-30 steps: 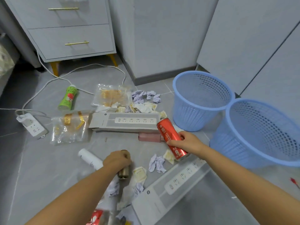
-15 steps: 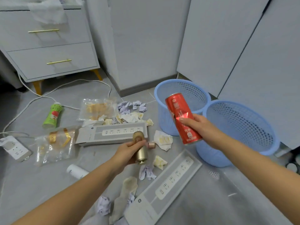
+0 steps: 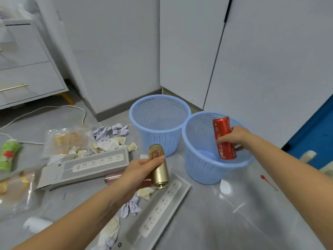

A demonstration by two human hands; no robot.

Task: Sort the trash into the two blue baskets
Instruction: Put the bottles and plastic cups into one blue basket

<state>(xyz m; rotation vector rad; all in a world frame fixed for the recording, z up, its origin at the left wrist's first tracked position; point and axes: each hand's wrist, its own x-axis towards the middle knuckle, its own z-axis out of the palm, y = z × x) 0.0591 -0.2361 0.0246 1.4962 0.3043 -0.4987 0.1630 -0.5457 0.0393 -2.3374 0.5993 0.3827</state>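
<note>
Two slim metal cans were in hand at this moment, one per hand. The right hand [image 3: 236, 138] gripped a red cylindrical drink can [image 3: 224, 138] around its middle, fingers and thumb curled about the wall, and held it nearly upright inside the mouth of the nearer pale-blue perforated plastic basket [image 3: 201, 170], its lower end below the rim and above the bare basket floor. The left hand [image 3: 142, 169] was wrapped around a gold cylindrical metal can [image 3: 159, 166], tilted with its narrow neck pointing down toward the viewer, held over the floor just left of that basket and in front of the farther pale-blue perforated plastic basket [image 3: 158, 139], which stood touching or nearly touching the first. Both cans looked light and probably empty, with thin, smooth, rigid walls that would dent under a hard squeeze and could slip through a loose grip; a wrap around the mid-body, as both hands had, seemed the surest hold. A short release would likely suit the red can, which might clatter and roll on the basket floor. The rest of the trash lay on the grey tiled floor [image 3: 207, 222] to the left, well apart from the right hand: crumpled paper scraps [image 3: 108, 139], clear plastic bags [image 3: 66, 141], two long grey power-strip boxes [image 3: 84, 168] and a green bottle [image 3: 8, 155].
</note>
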